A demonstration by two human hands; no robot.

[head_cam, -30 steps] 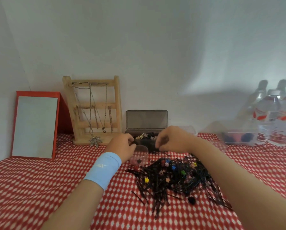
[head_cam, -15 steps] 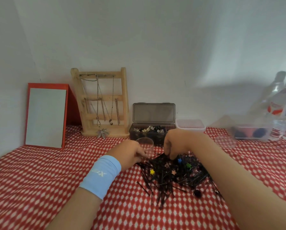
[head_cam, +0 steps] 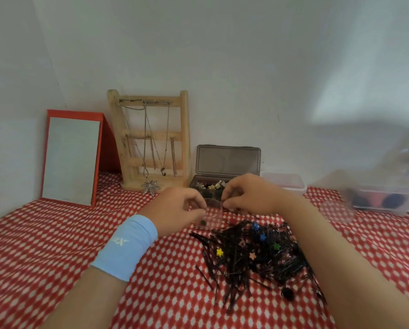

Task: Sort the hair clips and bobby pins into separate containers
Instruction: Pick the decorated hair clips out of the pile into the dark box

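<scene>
Early in the sort, with the mixed pile of bobby pins (head_cam: 244,269) and flower clips (head_cam: 219,252) unsorted on the tablecloth (head_cam: 56,245), some clips in the open grey box (head_cam: 227,160), left hand (head_cam: 179,210) gripping the clear cup (head_cam: 214,214), right hand (head_cam: 248,195) curled at its rim, hold unclear.

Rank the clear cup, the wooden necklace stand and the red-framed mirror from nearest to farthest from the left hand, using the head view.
1. Clear cup, at the fingertips of the left hand.
2. Wooden necklace stand, behind it, by the wall.
3. Red-framed mirror, far left.
</scene>
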